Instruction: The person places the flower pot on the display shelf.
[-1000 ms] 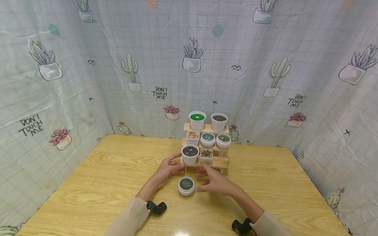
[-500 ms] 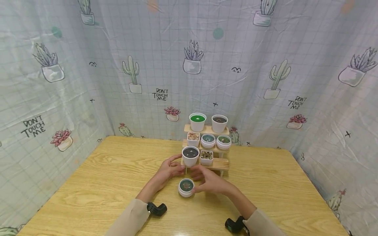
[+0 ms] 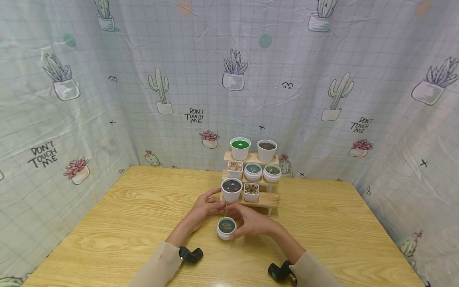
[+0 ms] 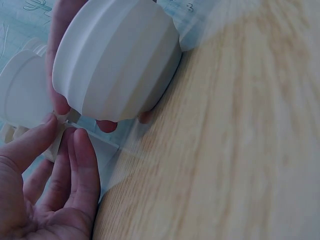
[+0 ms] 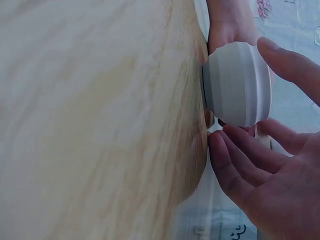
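A low, round white pot (image 3: 226,229) with ribbed sides and a dark green top stands upright on the table in front of the tiered wooden stand (image 3: 269,199). My right hand (image 3: 252,222) holds this pot, the thumb on its near right rim and the fingers bent round its far side. In the right wrist view, thumb and fingers are on opposite sides of the white pot (image 5: 237,85). My left hand (image 3: 202,209) grips the lower left end of the stand, beside a taller white pot (image 3: 231,195). Its fingers (image 4: 86,160) and thumb close on a pale stand part.
Small white pots fill much of the stand: a square one (image 3: 251,192) on the lowest step, several on the middle, and a green-topped one (image 3: 240,149) and a dark-topped one (image 3: 267,150) on top. A patterned curtain (image 3: 193,71) hangs behind the wooden table (image 3: 322,223).
My right hand has moved left to the round pot, and its fingers have come round the pot's far side. The left hand stays at the stand.
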`<action>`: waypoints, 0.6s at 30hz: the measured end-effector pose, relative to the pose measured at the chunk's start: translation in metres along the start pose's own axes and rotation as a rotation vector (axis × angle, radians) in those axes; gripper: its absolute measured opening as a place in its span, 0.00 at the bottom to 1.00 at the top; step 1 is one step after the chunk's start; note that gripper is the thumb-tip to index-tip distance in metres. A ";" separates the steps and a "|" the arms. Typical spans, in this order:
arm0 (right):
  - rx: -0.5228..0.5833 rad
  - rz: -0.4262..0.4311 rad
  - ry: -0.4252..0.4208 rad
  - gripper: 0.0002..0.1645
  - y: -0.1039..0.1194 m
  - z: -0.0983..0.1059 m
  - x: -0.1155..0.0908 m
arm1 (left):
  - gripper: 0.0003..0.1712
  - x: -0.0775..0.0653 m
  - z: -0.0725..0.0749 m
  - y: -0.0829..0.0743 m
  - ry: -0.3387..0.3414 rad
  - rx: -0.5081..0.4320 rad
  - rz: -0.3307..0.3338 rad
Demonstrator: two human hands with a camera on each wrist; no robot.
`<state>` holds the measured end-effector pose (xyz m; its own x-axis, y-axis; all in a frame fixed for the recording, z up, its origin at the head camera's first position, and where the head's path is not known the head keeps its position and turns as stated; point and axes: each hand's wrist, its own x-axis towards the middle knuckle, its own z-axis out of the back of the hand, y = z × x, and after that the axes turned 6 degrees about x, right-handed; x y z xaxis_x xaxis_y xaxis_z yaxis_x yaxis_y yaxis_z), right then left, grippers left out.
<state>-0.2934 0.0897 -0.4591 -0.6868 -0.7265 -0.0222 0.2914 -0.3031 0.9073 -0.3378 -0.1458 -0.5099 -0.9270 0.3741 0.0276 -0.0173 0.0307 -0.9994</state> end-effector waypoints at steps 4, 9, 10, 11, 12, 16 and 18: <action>-0.012 0.007 0.025 0.48 0.002 -0.001 0.002 | 0.39 0.000 0.000 0.000 -0.001 0.020 0.003; -0.079 0.022 0.039 0.48 0.001 -0.002 0.006 | 0.38 -0.001 0.000 0.001 -0.002 0.029 0.004; -0.088 0.025 0.044 0.47 0.001 -0.003 0.007 | 0.38 -0.001 0.000 0.001 -0.002 0.030 0.002; -0.096 0.027 0.048 0.47 0.001 -0.003 0.007 | 0.38 -0.001 0.000 0.001 -0.001 0.029 0.001; -0.104 0.029 0.050 0.46 0.001 -0.004 0.008 | 0.38 -0.001 0.000 0.001 0.000 0.029 0.000; -0.109 0.025 0.054 0.44 0.002 -0.005 0.009 | 0.38 0.000 0.000 0.001 -0.002 0.017 -0.001; -0.106 0.022 0.056 0.44 0.002 -0.005 0.009 | 0.39 0.000 0.000 0.001 -0.005 0.013 -0.001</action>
<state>-0.2953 0.0798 -0.4600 -0.6418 -0.7663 -0.0288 0.3769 -0.3480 0.8584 -0.3378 -0.1458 -0.5111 -0.9287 0.3697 0.0281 -0.0229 0.0184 -0.9996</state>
